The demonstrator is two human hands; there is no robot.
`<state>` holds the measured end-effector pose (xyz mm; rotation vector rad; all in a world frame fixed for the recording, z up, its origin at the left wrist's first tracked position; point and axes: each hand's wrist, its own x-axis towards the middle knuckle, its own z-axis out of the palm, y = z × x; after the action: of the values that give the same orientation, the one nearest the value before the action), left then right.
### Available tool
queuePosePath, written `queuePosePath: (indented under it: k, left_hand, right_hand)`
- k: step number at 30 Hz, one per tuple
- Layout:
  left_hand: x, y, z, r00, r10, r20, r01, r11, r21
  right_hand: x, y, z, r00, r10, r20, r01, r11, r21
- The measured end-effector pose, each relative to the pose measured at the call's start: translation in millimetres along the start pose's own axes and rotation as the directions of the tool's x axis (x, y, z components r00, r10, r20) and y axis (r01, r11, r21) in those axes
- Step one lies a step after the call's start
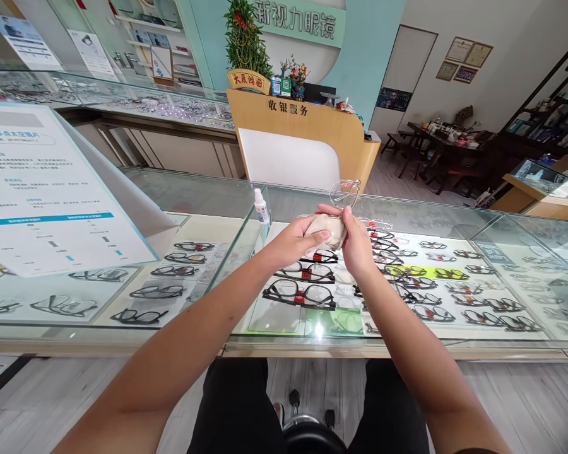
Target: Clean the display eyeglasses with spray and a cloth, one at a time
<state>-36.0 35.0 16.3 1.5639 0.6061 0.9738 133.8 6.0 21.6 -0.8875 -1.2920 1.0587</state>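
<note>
Above the glass counter, my two hands meet around a beige cloth (330, 229) and a pair of thin-framed eyeglasses (344, 194). My left hand (299, 238) is closed on the bunched cloth, with its thumb lying across it. From the other side my right hand (358, 243) grips the eyeglasses, its fingers against the cloth. One round lens sticks up above the fingers; the other part of the frame is hidden by the cloth and hands. A white spray bottle (261, 207) stands on the counter left of my hands.
The glass display counter (284, 345) holds rows of eyeglasses (299, 294) under its top. A large printed sheet stand (61, 189) rises at the left. Beyond the counter stand a wooden cashier desk (293, 120) and another display case (170, 113).
</note>
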Motion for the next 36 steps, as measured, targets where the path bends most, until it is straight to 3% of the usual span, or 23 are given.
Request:
queuePosePath:
  k: [5,8,12,14,17,21,24,27,29,32,36]
  left_hand:
    - [0,1,10.6,0.992,-0.060,-0.110,0.055,0.997,-0.054]
    - [1,-3,14.8,0.976,-0.041,-0.213,0.018,0.994,-0.106]
    - [2,-1,15.3,0.978,0.023,-0.209,-0.047,0.993,-0.110]
    - [1,2,13.7,0.979,0.067,-0.193,-0.077,0.996,-0.048]
    - [1,9,7.4,0.955,0.149,-0.257,-0.115,0.983,0.144]
    - [4,14,-12.4,0.895,0.231,-0.382,-0.107,0.942,0.319]
    - [6,15,-35.0,0.878,0.226,-0.423,-0.022,0.900,0.435]
    - [5,17,-58.0,0.897,0.101,-0.430,0.205,0.767,0.608]
    - [4,17,-71.0,0.907,-0.020,-0.421,0.357,0.568,0.742]
    - [4,12,-85.9,0.871,-0.159,-0.465,0.491,0.287,0.823]
    - [5,-3,-98.4,0.806,-0.288,-0.517,0.574,0.163,0.803]
  right_hand:
    - [-3,3,6,0.999,0.016,0.045,-0.009,0.990,-0.139]
    - [-4,4,9,0.996,-0.022,0.084,0.035,0.987,-0.156]
    - [-5,4,10,0.991,-0.091,0.096,0.105,0.984,-0.147]
    - [-5,3,8,0.984,-0.166,0.065,0.175,0.968,-0.181]
    - [-4,1,3,0.964,-0.265,0.010,0.262,0.946,-0.191]
    - [0,-1,-5,0.969,-0.243,-0.051,0.234,0.962,-0.138]
    - [3,-1,-9,0.966,-0.251,-0.058,0.246,0.965,-0.090]
    - [4,-1,-10,0.965,-0.253,-0.074,0.246,0.965,-0.086]
    - [5,-1,-11,0.966,-0.242,-0.089,0.232,0.967,-0.104]
    - [6,-3,-12,0.968,-0.233,-0.089,0.222,0.968,-0.119]
    - [6,-5,-12,0.970,-0.231,-0.075,0.219,0.966,-0.140]
